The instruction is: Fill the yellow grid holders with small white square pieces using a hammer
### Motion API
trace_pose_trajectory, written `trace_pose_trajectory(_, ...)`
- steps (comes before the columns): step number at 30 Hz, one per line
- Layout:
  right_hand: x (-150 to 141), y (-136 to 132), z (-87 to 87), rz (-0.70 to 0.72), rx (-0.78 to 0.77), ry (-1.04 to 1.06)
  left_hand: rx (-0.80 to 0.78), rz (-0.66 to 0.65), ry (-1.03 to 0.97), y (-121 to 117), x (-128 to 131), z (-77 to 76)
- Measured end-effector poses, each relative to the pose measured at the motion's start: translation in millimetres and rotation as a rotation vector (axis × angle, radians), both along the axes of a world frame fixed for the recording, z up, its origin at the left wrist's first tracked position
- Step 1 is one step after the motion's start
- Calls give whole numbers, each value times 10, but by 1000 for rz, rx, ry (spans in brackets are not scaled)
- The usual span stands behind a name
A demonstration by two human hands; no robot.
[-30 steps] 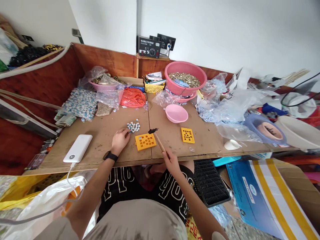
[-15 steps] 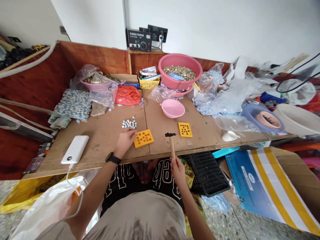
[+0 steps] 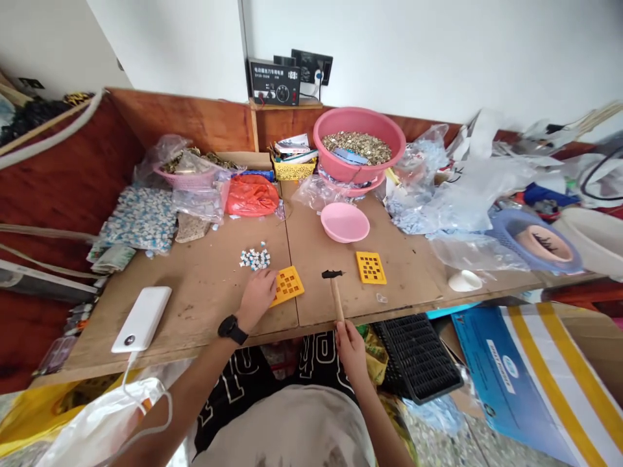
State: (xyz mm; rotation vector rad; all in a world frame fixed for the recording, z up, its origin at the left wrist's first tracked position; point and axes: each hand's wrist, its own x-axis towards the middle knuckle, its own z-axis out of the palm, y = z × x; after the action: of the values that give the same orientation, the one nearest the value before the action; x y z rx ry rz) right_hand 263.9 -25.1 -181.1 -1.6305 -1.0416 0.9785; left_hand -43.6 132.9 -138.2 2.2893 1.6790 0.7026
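My left hand rests at the near edge of the table, its bunched fingertips touching the left side of an orange-yellow perforated grid mould. Just above that hand lies a small heap of white and blue beads. My right hand grips the wooden handle of a small hammer at the table's front edge. The hammer's dark metal head is upright-ended and points away from me, over the board. A second yellow grid mould lies to its right.
A white power bank with its cable lies at the left. Behind stand a pink bowl, a pink basin of metallic chips, an orange bag, and clear plastic bags. A black plastic crate sits below the right edge.
My right hand has swung the hammer from a leftward tilt over the mould to nearly straight. My left hand has moved right, from beside the beads to the mould's edge.
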Motion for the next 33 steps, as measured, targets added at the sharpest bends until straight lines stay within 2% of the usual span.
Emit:
trace_pose_trajectory(9, 33, 132, 297, 242, 79, -220, -3, 42, -2, -70, 35, 41)
trace_pose_trajectory(14, 4, 137, 299, 306, 110, -253, -35, 74, 57, -32, 58, 60)
trace_pose_trajectory(18, -35, 241, 287, 309, 133, -360, -53, 77, 90, -6, 81, 144)
trace_pose_trajectory(22, -116, 392, 370, 351, 174, -471, 65, 148, 26, -135, 22, 192)
trace_pose_trajectory(24, -198, 442, 421, 388, 204, -485, 133, 216, -85, -265, -65, 145)
trace_pose_trajectory(27, -341, 487, 454, 395, 226, -539, 158, 344, -258, -470, -236, -12)
trace_pose_trajectory(30, -393, 525, 443, 430, 177, -664, 90, 466, -341, -567, -389, -181)
trace_pose_trajectory(33, -298, 551, 421, 450, 158, -660, -10, 497, -352, -491, -471, -252)
